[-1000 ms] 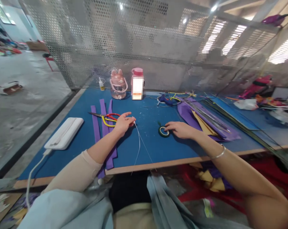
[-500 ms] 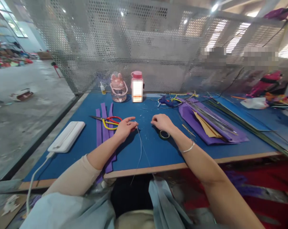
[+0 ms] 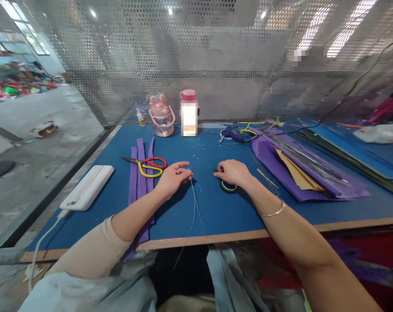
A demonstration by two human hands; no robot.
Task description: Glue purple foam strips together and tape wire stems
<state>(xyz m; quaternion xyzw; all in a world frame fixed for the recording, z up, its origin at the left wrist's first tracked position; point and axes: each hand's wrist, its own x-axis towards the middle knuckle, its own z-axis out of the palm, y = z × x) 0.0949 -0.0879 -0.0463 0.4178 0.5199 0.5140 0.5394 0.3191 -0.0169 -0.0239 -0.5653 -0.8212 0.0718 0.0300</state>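
Thin pale wires [image 3: 194, 206] hang from the pinched thumb and finger of my left hand [image 3: 175, 178], crossing the table's front edge. My right hand [image 3: 234, 172] is closed, its fingertips on a small dark green end of tape, just above a dark green tape roll [image 3: 228, 186] on the blue table [image 3: 180, 221]. Scissors [image 3: 151, 167] with red and yellow handles lie left of my left hand, over purple strips [image 3: 141, 190].
A white power bank [image 3: 87, 187] with a cable lies at the left. Two pink bottles [image 3: 162, 117] and a small glue bottle [image 3: 141, 118] stand at the back. Purple sheets [image 3: 277, 169] and dark green stems [image 3: 352, 158] lie at the right.
The view has shifted a little. My right hand has moved slightly, and a dark green end now shows at its fingertips. My left hand still pinches the wires.
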